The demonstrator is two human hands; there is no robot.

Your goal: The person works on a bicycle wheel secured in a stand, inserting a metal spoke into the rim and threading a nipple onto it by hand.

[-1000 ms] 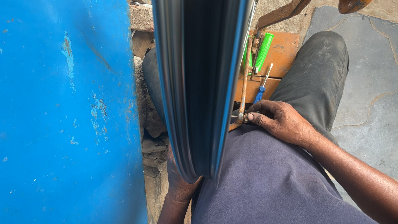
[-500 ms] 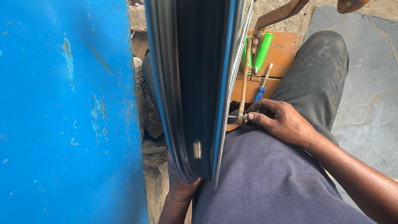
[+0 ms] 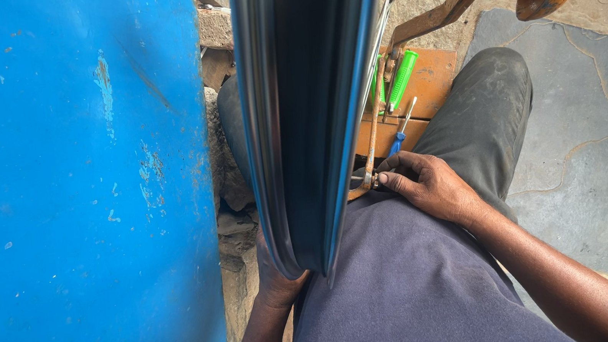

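A shiny metal wheel rim (image 3: 311, 100) stands on edge right in front of me, held in a rusty orange truing stand (image 3: 453, 2). My left hand (image 3: 275, 283) cups the rim's lower edge from underneath on the left side. My right hand (image 3: 430, 186) rests on my lap beside the rim, its fingertips pinching a small metal spoke tool (image 3: 369, 181) against a spoke near the rim. The rim hides most of the spokes and the hub.
A large blue metal panel (image 3: 67, 192) fills the left. A green-handled tool (image 3: 401, 78) and a blue-handled screwdriver (image 3: 399, 136) lie on an orange box (image 3: 433, 89) behind the rim. Grey stone floor (image 3: 585, 129) lies at the right, rough stones (image 3: 233, 187) at the left.
The rim has turned a little in the stand; its reflections and inner strip shifted. Both hands stay where they were.
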